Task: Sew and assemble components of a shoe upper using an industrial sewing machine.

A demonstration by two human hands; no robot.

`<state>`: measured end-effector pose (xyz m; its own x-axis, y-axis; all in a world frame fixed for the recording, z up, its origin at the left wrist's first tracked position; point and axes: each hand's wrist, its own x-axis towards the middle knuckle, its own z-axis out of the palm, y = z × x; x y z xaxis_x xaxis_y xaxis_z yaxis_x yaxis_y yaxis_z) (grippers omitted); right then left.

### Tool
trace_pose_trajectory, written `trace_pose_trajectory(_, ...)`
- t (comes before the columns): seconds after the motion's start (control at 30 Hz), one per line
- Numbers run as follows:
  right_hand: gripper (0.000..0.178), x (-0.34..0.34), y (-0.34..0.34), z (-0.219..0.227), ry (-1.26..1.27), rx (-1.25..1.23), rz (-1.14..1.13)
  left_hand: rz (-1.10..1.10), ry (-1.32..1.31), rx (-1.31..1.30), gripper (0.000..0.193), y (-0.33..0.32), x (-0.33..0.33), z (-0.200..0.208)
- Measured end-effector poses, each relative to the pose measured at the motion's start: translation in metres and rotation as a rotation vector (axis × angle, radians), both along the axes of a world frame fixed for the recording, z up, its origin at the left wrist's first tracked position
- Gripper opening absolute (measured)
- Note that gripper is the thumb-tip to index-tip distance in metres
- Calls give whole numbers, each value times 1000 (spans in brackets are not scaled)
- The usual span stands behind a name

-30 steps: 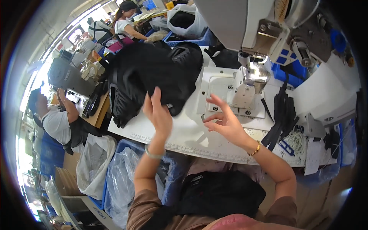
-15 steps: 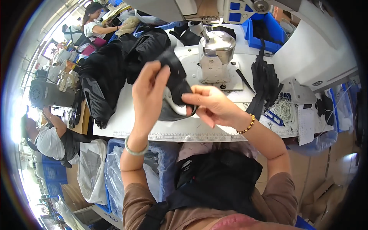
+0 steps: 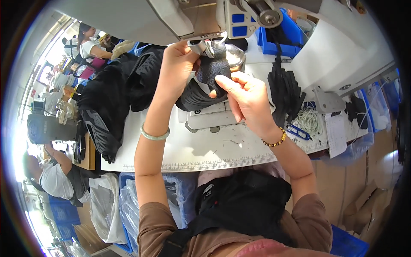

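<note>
Black fabric in 2 bare hands

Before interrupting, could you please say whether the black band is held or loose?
Held: the right hand pinches the black band near its lower edge.

A white table spans the middle of the frame, a ruler strip along its lower edge. Dark thread scraps dot its bare centre. Black garments lie heaped at centre left. The sewing machine stands across the upper right, beside a blue bin. Right of centre lie black strips, tangled pale cord and a blue tool.
</note>
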<state>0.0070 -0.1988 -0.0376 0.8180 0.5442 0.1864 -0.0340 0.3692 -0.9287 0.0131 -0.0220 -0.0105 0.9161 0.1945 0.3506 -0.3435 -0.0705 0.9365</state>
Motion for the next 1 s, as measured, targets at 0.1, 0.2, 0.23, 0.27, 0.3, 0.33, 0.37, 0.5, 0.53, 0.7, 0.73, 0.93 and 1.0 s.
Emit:
trace_pose_trajectory(0.1, 22, 9, -11, 10, -37, -211, 31, 123, -33, 115, 16, 0, -5, 1)
trace_pose_trajectory(0.2, 20, 38, -43, 2, -184, -315, -202, 372, -88, 220, 19, -12, -34, 4)
trace_pose_trajectory(0.23, 20, 50, -58, -11, -298, -475, -315, 295, -250, 267, 20, -10, -39, -14)
trace_pose_trajectory(0.27, 20, 58, -66, -25, -422, -625, -415, 228, -423, 317, 20, 1, -46, -34)
trace_pose_trajectory(0.3, 20, 62, -72, -41, -647, -719, -474, 287, -472, 644, 25, 3, -53, -39)
trace_pose_trajectory(0.33, 21, 65, -76, -56, -799, -839, -461, 336, -564, 1016, 30, 4, -60, -36)
trace_pose_trajectory(0.37, 21, 60, -72, -64, -861, -934, -442, 397, -606, 1150, 32, 7, -62, -44)
trace_pose_trajectory(0.5, 13, 51, -63, -83, -1005, -1145, -414, 665, -611, 1245, 37, 12, -59, -59)
trace_pose_trajectory(0.53, 10, 51, -64, -88, -1039, -1180, -435, 717, -634, 1180, 35, 5, -61, -61)
trace_pose_trajectory(0.7, 9, 32, -61, -70, -979, -1024, -538, 238, -432, 967, 25, -29, -97, -85)
trace_pose_trajectory(0.73, 11, 17, -56, -59, -977, -937, -517, 154, -228, 837, 22, -45, -100, -84)
trace_pose_trajectory(0.93, 17, -45, -46, -36, -1048, -674, -339, 138, -29, 123, 13, -78, -98, -69)
trace_pose_trajectory(1.0, 18, -43, -50, -32, -968, -607, -253, 108, -17, 55, 12, -74, -98, -61)
